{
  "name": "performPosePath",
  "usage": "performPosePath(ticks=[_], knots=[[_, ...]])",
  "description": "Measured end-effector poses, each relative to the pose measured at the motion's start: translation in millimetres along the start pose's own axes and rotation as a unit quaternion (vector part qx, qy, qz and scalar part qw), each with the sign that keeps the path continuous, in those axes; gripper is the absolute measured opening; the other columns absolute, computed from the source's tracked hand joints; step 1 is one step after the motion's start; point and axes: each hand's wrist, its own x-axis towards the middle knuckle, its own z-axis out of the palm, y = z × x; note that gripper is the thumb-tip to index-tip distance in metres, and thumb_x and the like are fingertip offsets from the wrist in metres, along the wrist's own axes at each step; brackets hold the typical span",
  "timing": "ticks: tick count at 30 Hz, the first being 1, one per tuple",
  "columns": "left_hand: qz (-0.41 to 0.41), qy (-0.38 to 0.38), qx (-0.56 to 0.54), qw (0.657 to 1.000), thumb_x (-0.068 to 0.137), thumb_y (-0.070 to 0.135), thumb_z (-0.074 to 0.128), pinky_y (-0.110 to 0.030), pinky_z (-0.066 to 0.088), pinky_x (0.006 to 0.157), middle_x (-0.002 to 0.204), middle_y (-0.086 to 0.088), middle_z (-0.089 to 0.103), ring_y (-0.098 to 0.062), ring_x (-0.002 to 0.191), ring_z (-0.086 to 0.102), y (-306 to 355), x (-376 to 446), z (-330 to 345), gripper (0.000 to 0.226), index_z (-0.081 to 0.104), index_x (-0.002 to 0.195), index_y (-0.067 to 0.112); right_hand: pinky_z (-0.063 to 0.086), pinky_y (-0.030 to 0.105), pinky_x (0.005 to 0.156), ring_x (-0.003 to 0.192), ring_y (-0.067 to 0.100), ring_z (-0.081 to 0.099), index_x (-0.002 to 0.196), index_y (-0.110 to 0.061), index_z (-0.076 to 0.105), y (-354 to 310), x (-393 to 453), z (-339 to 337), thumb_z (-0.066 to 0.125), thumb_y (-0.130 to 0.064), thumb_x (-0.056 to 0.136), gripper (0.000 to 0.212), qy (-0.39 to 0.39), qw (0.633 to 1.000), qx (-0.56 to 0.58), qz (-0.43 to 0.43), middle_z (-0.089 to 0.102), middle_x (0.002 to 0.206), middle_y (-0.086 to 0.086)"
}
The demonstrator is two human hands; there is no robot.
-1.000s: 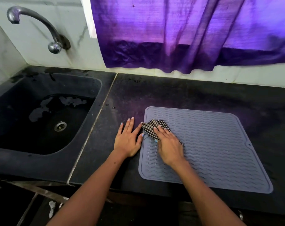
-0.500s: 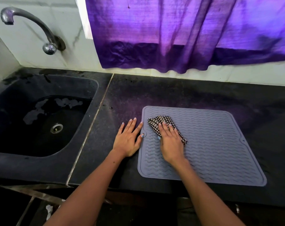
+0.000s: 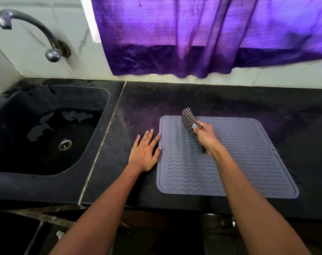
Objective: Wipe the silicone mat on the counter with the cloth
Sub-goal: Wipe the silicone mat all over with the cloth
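Note:
A grey silicone mat with wavy ridges lies flat on the black counter. My right hand grips a black-and-white checked cloth and holds it lifted above the mat's far left part; the cloth sticks up past my fingers and hangs down behind my wrist. My left hand lies flat on the counter with fingers spread, its thumb and fingertips touching the mat's left edge.
A dark sink with a metal drain and some water sits to the left. A curved metal tap comes out of the white wall above it. A purple curtain hangs behind the counter.
My right hand has stopped pressing the cloth on the mat, closed around it and lifted it off the surface. My left hand stays in place.

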Motion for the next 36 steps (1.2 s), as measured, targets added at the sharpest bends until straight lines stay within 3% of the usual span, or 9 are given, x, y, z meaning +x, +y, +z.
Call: performPosePath(ticks=[3, 7, 14, 17, 19, 22, 26, 30, 36], knots=[[-0.001, 0.003, -0.003, 1.0, 0.08, 0.059, -0.005, -0.037, -0.007, 0.117, 0.158, 0.0, 0.004, -0.013, 0.145, -0.001, -0.3, -0.3, -0.5, 0.076, 0.008, 0.148, 0.031, 0.033, 0.036, 0.107, 0.128, 0.027, 0.043, 0.141, -0.021, 0.038, 0.3, -18.8, 27.3, 0.045, -0.016, 0.096, 0.046, 0.024, 0.977, -0.187, -0.103, 0.05, 0.135, 0.004], [0.002, 0.006, 0.006, 1.0, 0.079, 0.057, -0.006, -0.037, -0.007, 0.117, 0.158, 0.0, 0.004, -0.013, 0.145, -0.001, 0.6, -0.7, -0.5, 0.079, 0.015, 0.148, 0.025, 0.005, 0.033, 0.117, 0.145, 0.02, 0.014, 0.148, -0.018, 0.018, 33.2, -26.4, 64.0, 0.043, -0.015, 0.095, 0.059, -0.027, 0.881, -0.425, -0.208, 0.019, 0.156, 0.002], [-0.001, 0.02, 0.0, 1.0, 0.083, 0.056, -0.001, -0.038, -0.004, 0.118, 0.158, 0.0, 0.008, -0.013, 0.145, 0.002, -0.8, 1.2, 2.2, 0.075, 0.021, 0.147, 0.024, 0.011, 0.032, 0.117, 0.145, 0.02, 0.012, 0.149, -0.014, 0.013, 31.3, -16.5, 65.9, 0.043, -0.009, 0.092, 0.064, -0.05, 0.84, -0.494, -0.219, 0.011, 0.158, 0.002], [-0.003, 0.022, -0.003, 1.0, 0.084, 0.057, 0.001, -0.037, -0.005, 0.117, 0.158, 0.0, 0.008, -0.012, 0.145, 0.002, -0.4, 1.6, 2.5, 0.073, 0.018, 0.148, 0.027, 0.042, 0.033, 0.097, 0.119, 0.024, 0.051, 0.142, -0.022, 0.036, 11.8, -10.2, 51.2, 0.047, -0.012, 0.093, 0.051, -0.075, 0.895, -0.405, -0.172, 0.049, 0.137, 0.004], [-0.003, 0.021, -0.004, 1.0, 0.084, 0.057, 0.001, -0.037, -0.005, 0.118, 0.158, 0.001, 0.007, -0.012, 0.145, 0.002, -0.8, 1.8, 2.8, 0.07, 0.015, 0.148, 0.03, 0.048, 0.031, 0.076, 0.09, 0.021, 0.057, 0.13, -0.016, 0.052, -1.9, 8.5, 35.2, 0.047, -0.011, 0.094, 0.037, -0.077, 0.98, -0.178, -0.049, 0.064, 0.109, 0.006], [-0.005, 0.021, -0.006, 1.0, 0.085, 0.058, 0.002, -0.037, -0.004, 0.118, 0.158, 0.001, 0.008, -0.012, 0.145, 0.002, -0.9, 1.0, 2.6, 0.069, 0.012, 0.148, 0.033, 0.049, 0.041, 0.095, 0.104, 0.026, 0.059, 0.124, -0.009, 0.057, -11.5, 34.1, 18.6, 0.048, -0.012, 0.094, 0.032, 0.019, 0.988, 0.123, 0.087, 0.063, 0.12, 0.013], [-0.003, 0.024, -0.01, 1.0, 0.085, 0.058, 0.002, -0.036, -0.005, 0.118, 0.158, 0.002, 0.007, -0.011, 0.145, 0.001, -1.6, -0.3, 3.9, 0.068, 0.012, 0.148, 0.034, 0.046, 0.036, 0.095, 0.108, 0.027, 0.057, 0.136, -0.022, 0.046, -11.3, 27.5, 42.9, 0.048, -0.014, 0.093, 0.044, 0.068, 0.976, -0.173, -0.111, 0.06, 0.121, 0.005], [-0.002, 0.036, -0.006, 0.999, 0.084, 0.057, 0.005, -0.034, -0.005, 0.117, 0.158, 0.002, 0.01, -0.011, 0.145, 0.003, -2.7, 2.1, 5.7, 0.07, 0.02, 0.147, 0.03, 0.016, 0.036, 0.117, 0.141, 0.028, 0.022, 0.147, -0.011, 0.022, 13.3, 8.0, 83.7, 0.049, -0.021, 0.091, 0.063, -0.019, 0.876, -0.439, -0.2, 0.025, 0.153, 0.013], [0.0, 0.043, -0.008, 0.999, 0.086, 0.056, 0.008, -0.034, -0.006, 0.116, 0.157, 0.001, 0.011, -0.012, 0.145, 0.004, -3.0, 2.4, 7.2, 0.068, 0.02, 0.147, 0.029, 0.007, 0.033, 0.118, 0.145, 0.022, 0.01, 0.149, -0.014, 0.014, 18.9, 14.7, 80.0, 0.043, -0.017, 0.094, 0.062, -0.047, 0.87, -0.448, -0.199, 0.013, 0.157, 0.006]])
